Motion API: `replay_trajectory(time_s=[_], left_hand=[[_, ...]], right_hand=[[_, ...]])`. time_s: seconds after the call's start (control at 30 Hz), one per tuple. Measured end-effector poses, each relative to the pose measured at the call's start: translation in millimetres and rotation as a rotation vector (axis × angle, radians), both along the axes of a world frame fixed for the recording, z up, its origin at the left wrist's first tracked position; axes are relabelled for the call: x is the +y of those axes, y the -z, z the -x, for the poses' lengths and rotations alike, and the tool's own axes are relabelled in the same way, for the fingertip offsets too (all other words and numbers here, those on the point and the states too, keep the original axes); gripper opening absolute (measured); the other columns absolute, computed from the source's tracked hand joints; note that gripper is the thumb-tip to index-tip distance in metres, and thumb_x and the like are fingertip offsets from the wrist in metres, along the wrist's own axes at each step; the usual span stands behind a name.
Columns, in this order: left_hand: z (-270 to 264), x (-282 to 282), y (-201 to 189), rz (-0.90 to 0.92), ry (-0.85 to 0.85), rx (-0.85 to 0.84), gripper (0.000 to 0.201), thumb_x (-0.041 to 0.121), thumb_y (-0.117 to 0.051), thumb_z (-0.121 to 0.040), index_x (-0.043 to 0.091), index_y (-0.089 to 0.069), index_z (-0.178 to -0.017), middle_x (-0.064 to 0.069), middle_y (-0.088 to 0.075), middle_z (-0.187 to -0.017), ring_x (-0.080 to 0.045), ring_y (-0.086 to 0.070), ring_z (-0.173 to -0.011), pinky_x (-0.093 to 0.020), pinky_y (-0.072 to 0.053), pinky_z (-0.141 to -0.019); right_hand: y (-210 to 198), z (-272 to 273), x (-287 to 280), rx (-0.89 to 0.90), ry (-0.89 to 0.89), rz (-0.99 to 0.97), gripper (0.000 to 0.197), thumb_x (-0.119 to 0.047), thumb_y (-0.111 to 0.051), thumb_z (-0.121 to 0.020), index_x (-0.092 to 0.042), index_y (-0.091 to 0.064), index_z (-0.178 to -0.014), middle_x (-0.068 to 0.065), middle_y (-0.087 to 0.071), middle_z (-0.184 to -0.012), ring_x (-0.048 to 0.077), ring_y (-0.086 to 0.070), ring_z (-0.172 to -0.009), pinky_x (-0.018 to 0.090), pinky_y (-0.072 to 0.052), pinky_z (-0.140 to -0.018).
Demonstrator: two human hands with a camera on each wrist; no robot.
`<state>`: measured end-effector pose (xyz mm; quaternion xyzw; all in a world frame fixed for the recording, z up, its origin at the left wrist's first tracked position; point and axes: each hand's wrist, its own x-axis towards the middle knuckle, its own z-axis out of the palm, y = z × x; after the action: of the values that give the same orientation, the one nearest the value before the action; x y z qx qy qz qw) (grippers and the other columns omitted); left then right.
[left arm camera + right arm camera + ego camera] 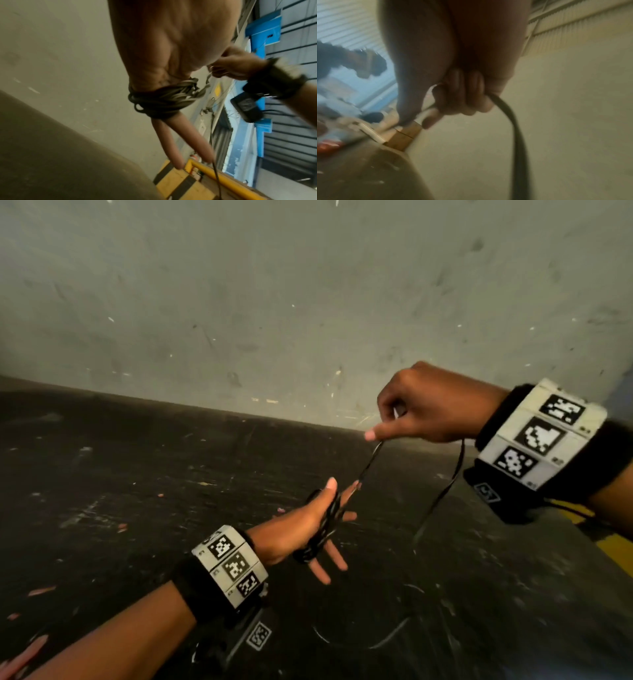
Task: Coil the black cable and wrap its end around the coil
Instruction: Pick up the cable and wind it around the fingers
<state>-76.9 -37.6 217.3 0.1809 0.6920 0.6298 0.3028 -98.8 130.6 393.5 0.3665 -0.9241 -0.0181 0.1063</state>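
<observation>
The black cable is wound in several turns as a coil round my left hand, across the base of its fingers. Those fingers are straight and spread, and the thumb points up. A taut stretch of cable runs from the coil up to my right hand, which pinches it between thumb and curled fingers. The loose tail drops from the right hand's far side to the dark surface.
Both hands hover over a dark, scratched surface strewn with small pink scraps. A scuffed grey wall rises close behind. A yellow strip shows at the right edge. More cable curves on the surface below.
</observation>
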Motion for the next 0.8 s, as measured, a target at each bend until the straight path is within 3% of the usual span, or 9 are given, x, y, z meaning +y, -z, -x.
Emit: replay_trajectory(time_s=[0.13,0.23,0.33,0.4,0.47,0.53,0.63,0.7,0.8], left_hand=[[-16.4,5.5,-13.4,-0.050,0.175,-0.040,0.064,0.076,-0.007,-0.077,0.060,-0.014,-0.138,-0.005,-0.024,-0.157,-0.034,-0.063,-0.100,-0.038,-0.060,-0.064],[-22.0,6.6,-28.0,-0.152,0.273,-0.071,0.062,0.072,-0.007,-0.081,0.056,-0.022,-0.139,-0.007,-0.030,-0.155,-0.043,-0.057,-0.107,-0.039,-0.060,-0.062],[-19.1,5.1,-43.5,-0.324,0.302,-0.084,0.065,0.071,-0.006,-0.082,0.052,-0.025,-0.141,-0.008,-0.039,-0.151,-0.041,-0.060,-0.102,-0.042,-0.060,-0.060],[-12.6,4.1,-53.7,-0.467,0.286,-0.094,0.069,0.073,-0.009,-0.080,0.048,-0.025,-0.142,-0.009,-0.042,-0.148,-0.039,-0.064,-0.097,-0.042,-0.061,-0.058],[-3.0,4.1,-60.0,-0.608,0.222,-0.105,0.073,0.076,-0.014,-0.078,0.046,-0.024,-0.144,-0.011,-0.042,-0.148,-0.040,-0.065,-0.098,-0.042,-0.061,-0.058],[6.5,4.8,-63.9,-0.686,0.102,-0.104,0.076,0.079,-0.015,-0.077,0.045,-0.022,-0.145,-0.012,-0.041,-0.148,-0.041,-0.065,-0.101,-0.043,-0.061,-0.059],[21.2,3.0,-65.5,-0.708,-0.138,-0.036,0.078,0.080,-0.010,-0.077,0.044,-0.013,-0.146,-0.013,-0.037,-0.151,-0.042,-0.065,-0.100,-0.041,-0.060,-0.062],[30.3,-0.3,-62.9,-0.700,-0.247,0.008,0.078,0.079,-0.007,-0.078,0.044,-0.008,-0.147,-0.014,-0.032,-0.153,-0.041,-0.067,-0.097,-0.043,-0.060,-0.068],[38.1,-1.4,-54.5,-0.618,-0.326,0.071,0.073,0.076,-0.004,-0.080,0.046,-0.004,-0.146,-0.013,-0.025,-0.156,-0.040,-0.067,-0.098,-0.048,-0.059,-0.074]], right_hand=[[1.9,23.2,11.0,0.066,-0.015,0.064,0.036,-0.044,-0.068,-0.078,-0.015,-0.058,-0.059,-0.009,-0.047,-0.050,0.005,-0.045,-0.049,0.028,-0.033,-0.050],[28.7,41.1,18.2,0.052,-0.017,0.163,0.039,-0.043,-0.065,-0.080,-0.014,-0.057,-0.057,-0.009,-0.046,-0.046,0.004,-0.043,-0.044,0.031,-0.038,-0.051],[70.5,49.3,25.1,0.019,0.026,0.250,0.044,-0.049,-0.051,-0.086,-0.019,-0.051,-0.054,-0.006,-0.046,-0.046,0.018,-0.046,-0.046,0.041,-0.047,-0.054],[101.9,42.9,22.0,-0.099,0.010,0.335,0.041,-0.052,-0.036,-0.082,-0.025,-0.056,-0.059,-0.007,-0.055,-0.054,0.019,-0.052,-0.053,0.037,-0.046,-0.058],[133.2,33.5,12.2,-0.230,-0.032,0.469,0.030,-0.043,-0.036,-0.080,-0.030,-0.063,-0.081,-0.018,-0.057,-0.074,0.012,-0.053,-0.071,0.020,-0.042,-0.069],[154.4,18.4,-0.5,-0.283,-0.032,0.613,0.024,-0.024,-0.045,-0.086,-0.017,-0.065,-0.095,-0.008,-0.061,-0.084,0.010,-0.054,-0.081,0.013,-0.037,-0.072],[170.7,-1.5,-12.9,-0.208,-0.051,0.551,0.024,-0.022,-0.040,-0.095,-0.020,-0.055,-0.078,-0.011,-0.052,-0.060,0.002,-0.056,-0.057,0.027,-0.043,-0.059],[175.0,-14.5,-18.1,-0.242,-0.052,0.461,0.027,-0.030,-0.036,-0.097,-0.018,-0.051,-0.079,-0.003,-0.055,-0.060,0.016,-0.059,-0.058,0.043,-0.048,-0.061],[163.4,-28.9,-23.4,-0.271,-0.074,0.393,0.026,-0.033,-0.043,-0.094,-0.017,-0.054,-0.076,-0.005,-0.054,-0.064,0.016,-0.057,-0.062,0.043,-0.049,-0.064]])
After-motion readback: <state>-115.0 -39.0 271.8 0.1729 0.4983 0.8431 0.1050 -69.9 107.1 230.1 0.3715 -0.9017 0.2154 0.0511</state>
